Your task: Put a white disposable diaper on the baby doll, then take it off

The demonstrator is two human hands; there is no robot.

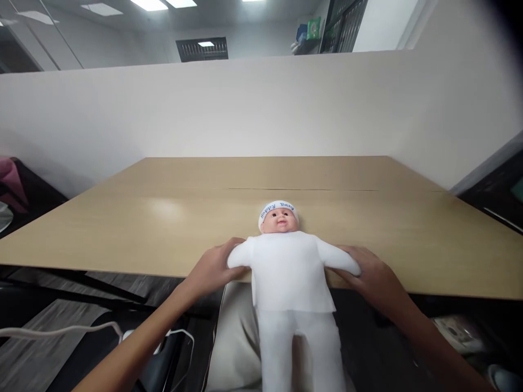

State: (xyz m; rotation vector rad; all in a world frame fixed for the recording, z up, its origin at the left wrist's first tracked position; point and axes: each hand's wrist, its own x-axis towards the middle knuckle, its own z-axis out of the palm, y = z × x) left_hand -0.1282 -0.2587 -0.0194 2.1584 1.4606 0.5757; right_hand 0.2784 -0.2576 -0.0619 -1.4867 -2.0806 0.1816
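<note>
1. Doll [291,272] in white suit lies face up at the near edge of the desk [163,218]: head and torso on it, legs hanging off.
2. Left hand [212,267]: fingers curled round the doll's arm on that side. Right hand [370,272]: fingers laid over the other arm, slightly spread.
3. Risk (judgement): overhanging legs could drag the doll off the edge if either hold slackens.

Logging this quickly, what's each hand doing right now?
Left hand: closed on the baby doll's sleeve end.
Right hand: resting on the doll's other sleeve; grip cannot be told.
</note>
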